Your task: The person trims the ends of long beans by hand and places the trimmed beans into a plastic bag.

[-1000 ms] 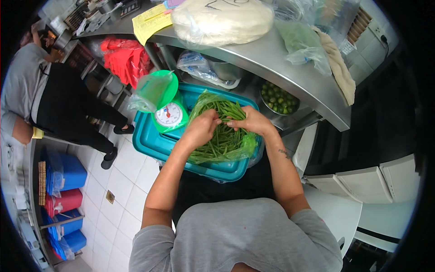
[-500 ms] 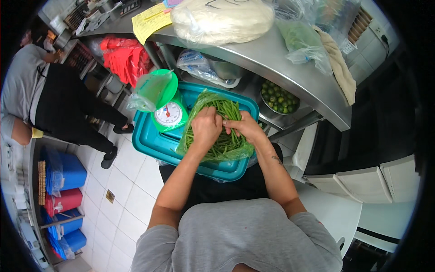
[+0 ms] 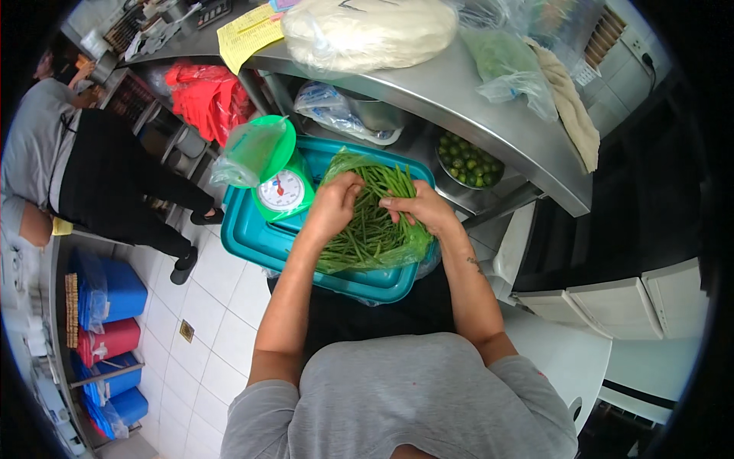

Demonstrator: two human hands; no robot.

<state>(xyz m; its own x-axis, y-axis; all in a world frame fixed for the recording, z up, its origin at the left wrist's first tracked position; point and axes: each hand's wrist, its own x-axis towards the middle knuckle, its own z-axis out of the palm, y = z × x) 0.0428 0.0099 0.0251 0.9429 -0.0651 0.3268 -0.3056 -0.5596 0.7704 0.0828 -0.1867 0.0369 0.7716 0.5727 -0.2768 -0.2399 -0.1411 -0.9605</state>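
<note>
Green beans (image 3: 371,226) fill a thin, clear green plastic bag (image 3: 344,265) whose top gapes open. My left hand (image 3: 334,205) is closed at the bag's left rim, its fingers curled inward over the beans. Opposite it, my right hand (image 3: 422,208) grips the right rim, thumb pointing toward the middle and fingertips partly hidden. The bag rests in a teal plastic basin (image 3: 252,243). A green dial scale (image 3: 284,191) stands in the basin left of the bag, with a clear plastic bag (image 3: 248,153) on its pan.
A steel table (image 3: 489,99) ahead bears a large wrapped white bundle (image 3: 371,34) and a beige cloth (image 3: 569,115). Below it sits a bowl of small green citrus fruits (image 3: 468,162). At left, another person (image 3: 115,153) bends over shelves, near blue bins (image 3: 115,287).
My hands have moved apart, the left one leftward and the right one slightly rightward. The bag's mouth is spread wider and more beans show.
</note>
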